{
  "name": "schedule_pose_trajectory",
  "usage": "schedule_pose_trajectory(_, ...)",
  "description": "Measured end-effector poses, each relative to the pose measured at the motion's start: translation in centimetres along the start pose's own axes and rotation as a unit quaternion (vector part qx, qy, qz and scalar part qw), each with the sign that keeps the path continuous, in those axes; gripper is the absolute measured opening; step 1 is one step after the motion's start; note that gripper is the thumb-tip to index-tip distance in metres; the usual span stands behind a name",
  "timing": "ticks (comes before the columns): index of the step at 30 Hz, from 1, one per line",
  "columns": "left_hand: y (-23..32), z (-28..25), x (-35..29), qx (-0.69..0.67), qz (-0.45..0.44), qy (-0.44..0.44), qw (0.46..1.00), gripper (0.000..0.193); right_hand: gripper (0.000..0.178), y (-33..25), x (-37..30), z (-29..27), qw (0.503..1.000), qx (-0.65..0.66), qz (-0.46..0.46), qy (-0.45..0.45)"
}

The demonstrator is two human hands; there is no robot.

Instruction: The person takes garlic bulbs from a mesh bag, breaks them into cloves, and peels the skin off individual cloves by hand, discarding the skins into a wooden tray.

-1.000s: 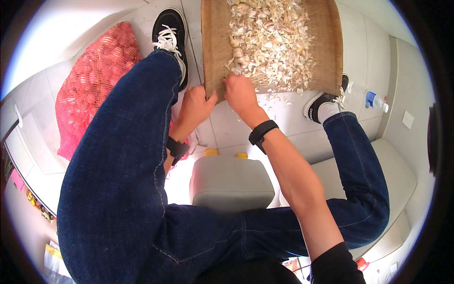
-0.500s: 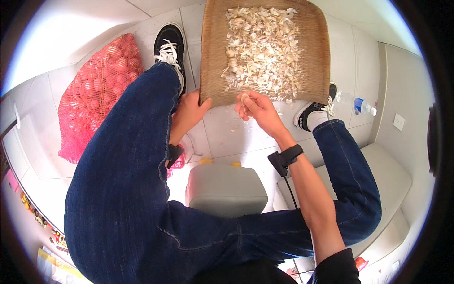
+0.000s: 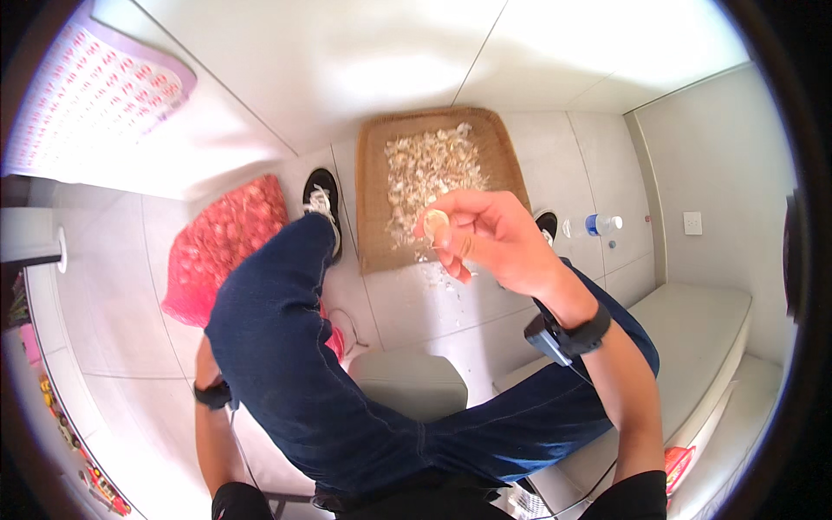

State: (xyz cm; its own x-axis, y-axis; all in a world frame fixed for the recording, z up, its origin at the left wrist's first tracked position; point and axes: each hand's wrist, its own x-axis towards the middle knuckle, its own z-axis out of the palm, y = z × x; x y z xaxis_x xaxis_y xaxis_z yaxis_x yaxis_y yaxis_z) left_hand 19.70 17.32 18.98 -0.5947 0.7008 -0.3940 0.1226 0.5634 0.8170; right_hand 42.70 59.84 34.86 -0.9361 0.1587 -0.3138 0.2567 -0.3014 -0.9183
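Note:
My right hand (image 3: 494, 238) is raised in front of me, fingers closed on a pale garlic clove (image 3: 435, 227). Behind it on the floor lies a flat woven tray (image 3: 373, 234) covered with garlic cloves and skins (image 3: 426, 173). My left hand is hidden behind my left leg; only the left forearm with a black wristband (image 3: 213, 394) shows at the lower left. A red mesh sack of garlic (image 3: 225, 243) lies on the floor to the left of my left shoe (image 3: 321, 201).
Bits of garlic skin (image 3: 451, 282) are scattered on the tiles near the tray. A plastic bottle with a blue cap (image 3: 591, 225) lies to the right. A grey stool (image 3: 407, 390) sits between my legs. A grey step (image 3: 693, 329) runs along the right.
My right hand lifted away from the tray toward the camera with a clove. My left hand dropped from the tray edge down behind my left leg. The view tilted up.

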Motion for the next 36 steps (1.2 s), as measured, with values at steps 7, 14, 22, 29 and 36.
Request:
schedule_pose_trajectory(7,32.4,-0.2,-1.2,0.156,0.268,0.185,0.933,0.017,0.016,-4.8,-6.8,3.0,0.99,-0.055,-0.128,0.029)
schedule_pose_trajectory(14,41.2,11.7,0.6,0.141,0.546,-0.009,0.826,0.031,0.012,-6.5,-12.1,1.8,0.928,-0.29,-0.217,0.087)
schedule_pose_trajectory(22,42.1,14.1,1.2,-0.03,0.47,-0.054,0.88,0.02,0.029,-6.9,-13.0,-0.2,0.944,-0.209,-0.239,0.085)
schedule_pose_trajectory(29,40.6,14.9,2.3,0.039,0.567,0.012,0.823,0.024,0.04,-6.5,-12.9,-0.3,0.959,-0.201,-0.192,0.056)
schedule_pose_trajectory(36,39.9,14.9,2.2,0.093,0.613,0.086,0.78,0.023,0.019,-7.6,-13.0,0.0,0.96,-0.23,-0.16,0.018)
